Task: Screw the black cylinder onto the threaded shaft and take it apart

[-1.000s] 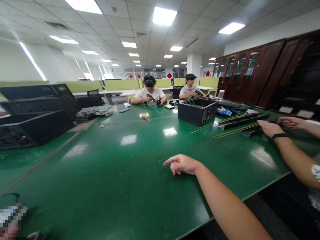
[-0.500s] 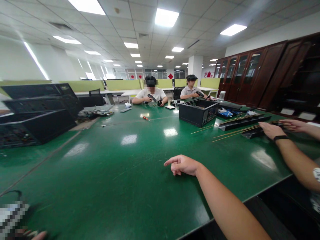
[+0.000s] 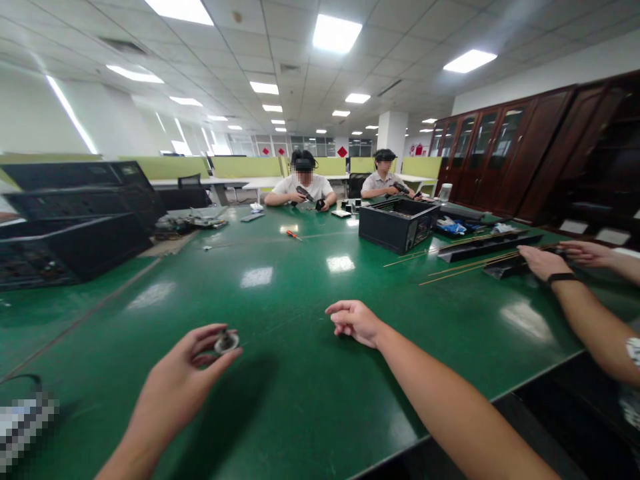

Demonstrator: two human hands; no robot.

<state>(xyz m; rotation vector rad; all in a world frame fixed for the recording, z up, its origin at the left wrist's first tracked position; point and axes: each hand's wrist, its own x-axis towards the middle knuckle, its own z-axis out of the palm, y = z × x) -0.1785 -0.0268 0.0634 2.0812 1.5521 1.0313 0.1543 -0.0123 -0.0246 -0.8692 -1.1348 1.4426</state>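
The person's left hand (image 3: 183,373) has come into view, thumb and fingers pinching a small round part (image 3: 227,343) above the green table (image 3: 290,280), so the part now seems within easy reach of the right hand (image 3: 357,323), whose loosely curled fingers look empty.

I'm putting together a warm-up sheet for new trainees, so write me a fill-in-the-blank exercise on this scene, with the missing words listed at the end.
1. The left hand holds the small round part between its fingers and ____.
2. The glossy tabletop is ____ in colour.
3. The people whose heads show beyond the far side number ____.
4. The wristband on the co-worker's arm at the right of the picture is ____ in colour.

Missing words: thumb; green; two; black.
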